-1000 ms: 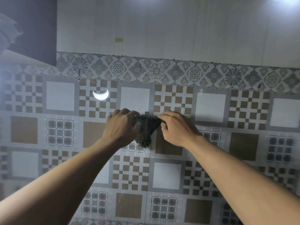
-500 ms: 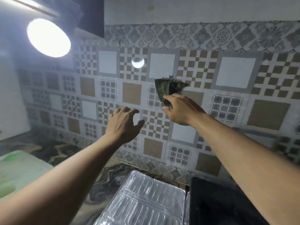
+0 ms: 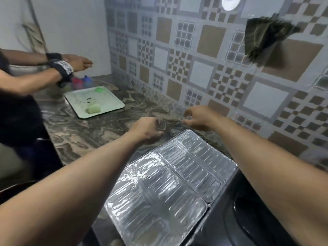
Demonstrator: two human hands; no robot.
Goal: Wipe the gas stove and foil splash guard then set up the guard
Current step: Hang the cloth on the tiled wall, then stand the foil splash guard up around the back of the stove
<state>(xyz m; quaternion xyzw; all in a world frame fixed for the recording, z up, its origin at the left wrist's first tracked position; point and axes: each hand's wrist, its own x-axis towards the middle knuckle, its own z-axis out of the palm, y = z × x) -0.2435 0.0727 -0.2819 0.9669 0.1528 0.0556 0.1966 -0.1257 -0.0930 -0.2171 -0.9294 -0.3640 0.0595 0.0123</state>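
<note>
Two bare hands hang over the counter, just past the far edge of the foil guard. The left hand has its fingers loosely curled and grips nothing. The right hand is also empty, its thumb and forefinger a little apart, though blur hides the finer detail.

The guard lies flat and folded on the counter, shiny ribbed side up. Its right edge meets the left side of the black stove; I cannot tell whether it overlaps. A dark cloth hangs against the tiled wall, above and well apart from both hands, and what holds it there is not visible. With the cloth put up and both hands free, the wiping looks finished. The hands seem placed to take the guard's far edge and stand it up, so the setting-up step is probably the one in hand.

Toward the counter's far left corner sits a pale tray with a lump of green soap on it, and pink and blue bottles stand behind it. Another person's hands work above that corner, one wrist wrapped in a black band. All of that is well apart from the guard. The likelier hindrances are the wall close behind it and the stove pressed against its right edge, which leave little room to unfold the thin, easily dented panels.
</note>
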